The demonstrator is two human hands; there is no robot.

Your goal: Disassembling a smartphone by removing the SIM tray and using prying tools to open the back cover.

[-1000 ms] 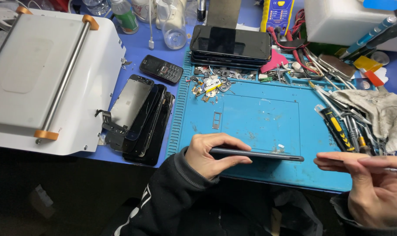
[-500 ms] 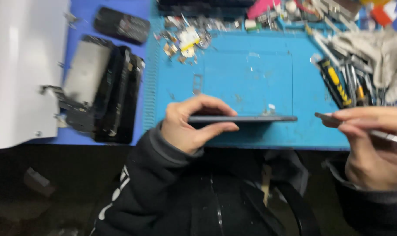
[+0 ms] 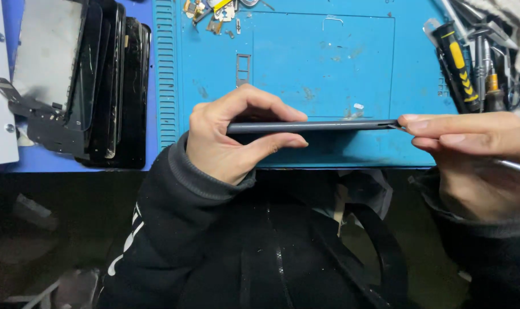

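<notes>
At far left a stack of dark screens (image 3: pixel 94 86) lies on the surface. My left hand (image 3: pixel 225 137) pinches a slim grey phone (image 3: pixel 311 126) edge-on, thumb below and fingers on top, its long axis running left to right above the blue mat (image 3: pixel 305 57). My right hand (image 3: pixel 477 154), closed around a thin metal tool (image 3: pixel 514 166), meets the phone's right end. Compared with half a second ago, my view sits closer and the tool tip has reached the edge.

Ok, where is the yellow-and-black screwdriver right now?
In the head view, the yellow-and-black screwdriver lies at the upper right, on the right edge of the blue mat among other tools, above the right hand.
</notes>
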